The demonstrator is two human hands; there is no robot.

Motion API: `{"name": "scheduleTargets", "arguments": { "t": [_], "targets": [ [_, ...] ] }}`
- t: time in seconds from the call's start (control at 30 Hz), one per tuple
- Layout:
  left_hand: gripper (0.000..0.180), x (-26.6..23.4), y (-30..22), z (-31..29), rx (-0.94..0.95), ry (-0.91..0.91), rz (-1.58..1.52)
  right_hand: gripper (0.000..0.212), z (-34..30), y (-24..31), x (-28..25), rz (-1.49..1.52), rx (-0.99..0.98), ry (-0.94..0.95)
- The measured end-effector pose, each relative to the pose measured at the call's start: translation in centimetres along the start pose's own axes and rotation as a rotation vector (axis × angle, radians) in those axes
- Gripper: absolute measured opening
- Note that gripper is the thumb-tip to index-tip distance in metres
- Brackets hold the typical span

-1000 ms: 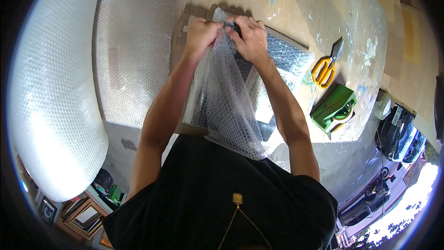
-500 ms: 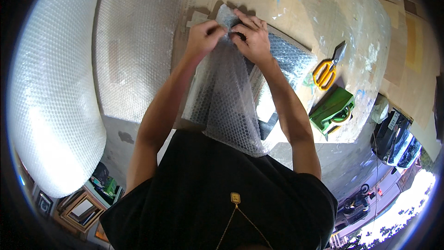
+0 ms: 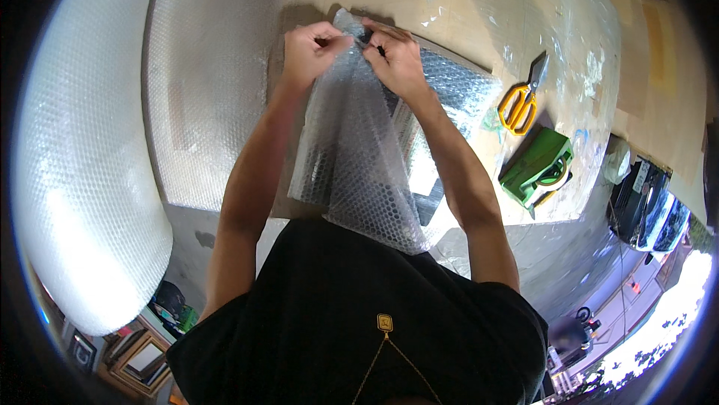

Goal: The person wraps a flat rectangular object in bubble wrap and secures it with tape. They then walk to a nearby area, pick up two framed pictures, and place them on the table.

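My left hand (image 3: pixel 308 54) pinches the far end of a folded flap of clear bubble wrap (image 3: pixel 363 154), its fingers closed on the plastic. Close on its right, my right hand (image 3: pixel 395 59) has bent fingers gripping the same end of the flap. From there the flap widens toward me, and its near corner reaches my black shirt. Beneath it lies a flat rectangular thing with a dark border and a shiny face (image 3: pixel 421 152), partly covered by bubble wrap on its right side (image 3: pixel 463 89). What it is, I cannot make out.
Orange-handled scissors (image 3: pixel 518 107) and a green tape dispenser (image 3: pixel 538 165) lie right on the worn tabletop (image 3: pixel 494 8). At the left stand a large bubble wrap roll (image 3: pixel 82 143) and a spread sheet (image 3: pixel 210 98). Picture frames (image 3: pixel 142 360) are below left; a car (image 3: pixel 650 206) is far right.
The view has shifted a little, so the tabletop things sit slightly farther left. Both hands stay at the flap's far end, with only small finger movement.
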State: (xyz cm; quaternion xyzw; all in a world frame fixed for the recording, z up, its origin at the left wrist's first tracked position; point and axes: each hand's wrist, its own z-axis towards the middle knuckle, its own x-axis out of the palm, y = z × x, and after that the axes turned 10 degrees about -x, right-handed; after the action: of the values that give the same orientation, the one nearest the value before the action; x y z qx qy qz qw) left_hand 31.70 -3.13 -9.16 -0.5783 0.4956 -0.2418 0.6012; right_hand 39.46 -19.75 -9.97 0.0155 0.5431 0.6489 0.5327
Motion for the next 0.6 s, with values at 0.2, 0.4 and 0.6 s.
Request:
{"name": "scheduleTargets", "arguments": {
  "t": [0.2, 0.4, 0.6],
  "targets": [
    [0.017, -1.4, 1.2, 3.6, -0.391, 0.305, -0.023, 0.017, 0.0, 0.2, 0.0, 0.016, 0.238, 0.108],
    [0.024, -1.9, 1.9, 4.6, -0.655, 0.266, 0.066, 0.032, -7.6, 7.1, -8.1, -0.262, 0.173, -0.429],
    [0.035, -1.8, 3.5, 6.3, -0.825, 0.354, -0.068, 0.038, -33.5, 6.5, -21.9, -0.473, 1.103, -1.033]
  ]
}}
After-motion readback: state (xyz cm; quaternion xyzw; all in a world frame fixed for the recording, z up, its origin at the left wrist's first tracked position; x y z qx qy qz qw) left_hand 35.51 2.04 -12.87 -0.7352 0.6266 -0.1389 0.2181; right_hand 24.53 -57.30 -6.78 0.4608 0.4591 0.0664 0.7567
